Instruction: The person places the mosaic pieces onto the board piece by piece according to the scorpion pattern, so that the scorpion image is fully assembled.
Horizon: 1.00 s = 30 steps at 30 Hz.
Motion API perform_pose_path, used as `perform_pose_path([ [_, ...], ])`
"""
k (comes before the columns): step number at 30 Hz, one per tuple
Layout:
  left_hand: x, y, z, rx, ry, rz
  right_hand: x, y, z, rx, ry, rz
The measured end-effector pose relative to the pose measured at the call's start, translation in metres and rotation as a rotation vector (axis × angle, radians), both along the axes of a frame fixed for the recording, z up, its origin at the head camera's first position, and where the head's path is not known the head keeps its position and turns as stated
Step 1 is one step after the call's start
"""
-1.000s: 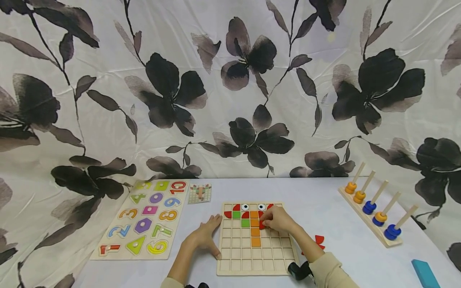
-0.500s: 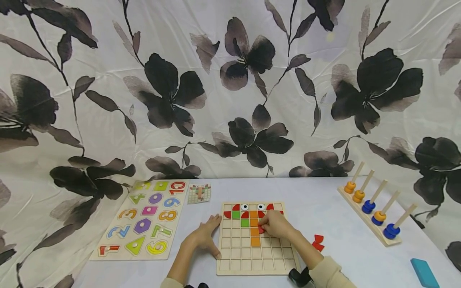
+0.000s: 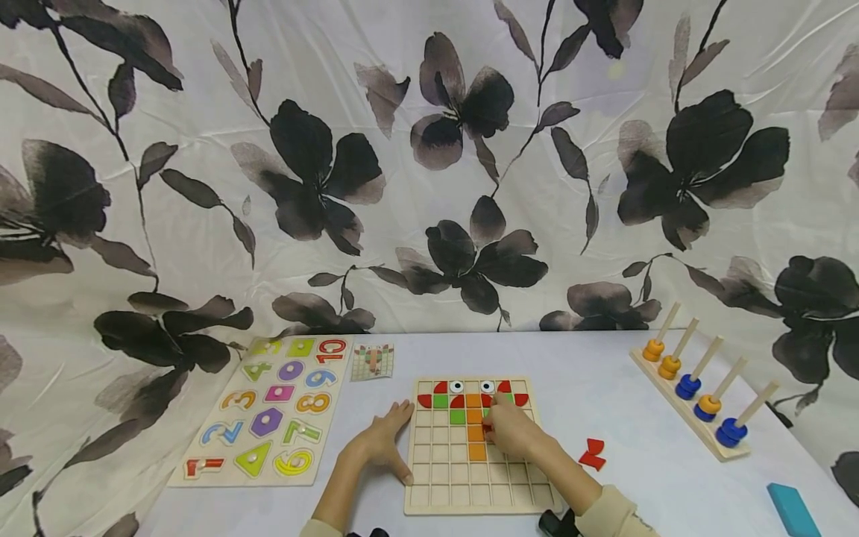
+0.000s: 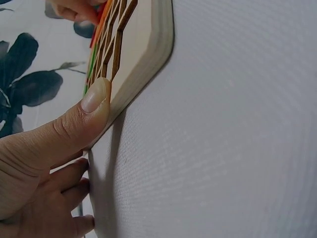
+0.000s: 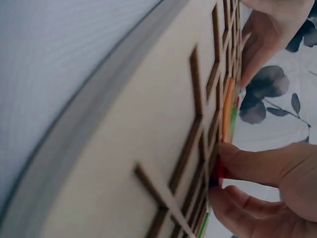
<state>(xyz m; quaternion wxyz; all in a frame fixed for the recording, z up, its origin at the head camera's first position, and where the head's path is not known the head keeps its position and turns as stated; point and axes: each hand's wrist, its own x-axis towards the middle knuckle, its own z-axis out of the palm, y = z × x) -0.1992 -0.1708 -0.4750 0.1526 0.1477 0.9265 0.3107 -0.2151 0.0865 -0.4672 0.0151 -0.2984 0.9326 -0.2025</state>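
Note:
A wooden grid board point(image 3: 443, 485) lies on the table, with red, green and orange pieces and two eye pieces set in its upper cells. Down its middle runs a column of orange squares point(image 3: 476, 432). My right hand point(image 3: 517, 427) is over the board beside that column. Between its thumb and finger it pinches a small red piece point(image 5: 218, 171), mostly covered by the fingers. My left hand point(image 3: 382, 440) rests at the board's left side with fingers spread. In the left wrist view, its thumb point(image 4: 94, 101) touches the board's edge.
Loose red pieces point(image 3: 593, 453) lie right of the board. A number and shape puzzle point(image 3: 221, 410) and a small pattern card point(image 3: 372, 361) sit to the left. At right stand a peg stacker point(image 3: 691, 403) with rings and a teal block point(image 3: 793, 510).
My right hand has shifted slightly toward the near side of the board with the red piece, uncovering pieces in the upper right cells. My left hand has stayed in place.

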Motion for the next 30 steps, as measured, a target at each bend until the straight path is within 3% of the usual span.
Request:
perform_pose_path([
  [5, 0.001, 0.001, 0.002, 0.003, 0.005, 0.004, -0.001, 0.001, 0.000, 0.044, 0.054, 0.042],
  [9, 0.001, 0.001, 0.003, -0.002, 0.003, 0.007, -0.004, 0.003, -0.003, 0.010, 0.067, 0.047],
  [17, 0.003, 0.003, 0.005, 0.001, -0.002, 0.013, -0.004, 0.011, -0.004, -0.097, 0.048, 0.062],
  [23, 0.002, 0.003, 0.004, 0.004, -0.008, 0.019, -0.002, 0.017, -0.006, -0.097, 0.067, 0.098],
  [30, 0.002, 0.002, 0.003, 0.015, -0.016, 0.033, -0.004, 0.019, -0.005, -0.129, 0.021, 0.092],
])
